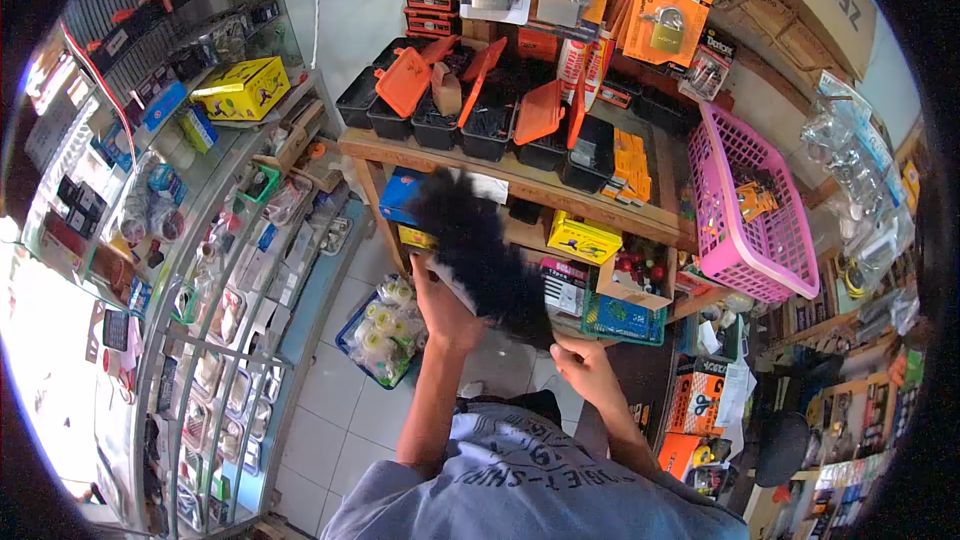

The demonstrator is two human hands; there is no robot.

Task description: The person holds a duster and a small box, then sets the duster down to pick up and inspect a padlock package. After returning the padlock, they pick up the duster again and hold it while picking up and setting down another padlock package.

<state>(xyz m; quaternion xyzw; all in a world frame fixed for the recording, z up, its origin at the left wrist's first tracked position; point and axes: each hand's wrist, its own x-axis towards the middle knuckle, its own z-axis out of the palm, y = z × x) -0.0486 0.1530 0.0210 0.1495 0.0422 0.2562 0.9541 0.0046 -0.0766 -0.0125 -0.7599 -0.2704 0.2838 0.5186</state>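
A black, fluffy feather duster runs at a slant in front of me, its tufted top towards the wooden shelf. My right hand is closed around its lower end, where the handle does not show. On the other side, my left hand is raised against the duster, thumb side up. Between that palm and the dark tufts shows a pale grey edge of something mostly hidden. The left fingers curl behind it, largely covered by the duster.
Black bins with orange lids line the wooden shelf. Padlocks hang above. A pink basket stands at right. A glass display case runs along the left. On the tiled floor sits a blue crate of wrapped goods.
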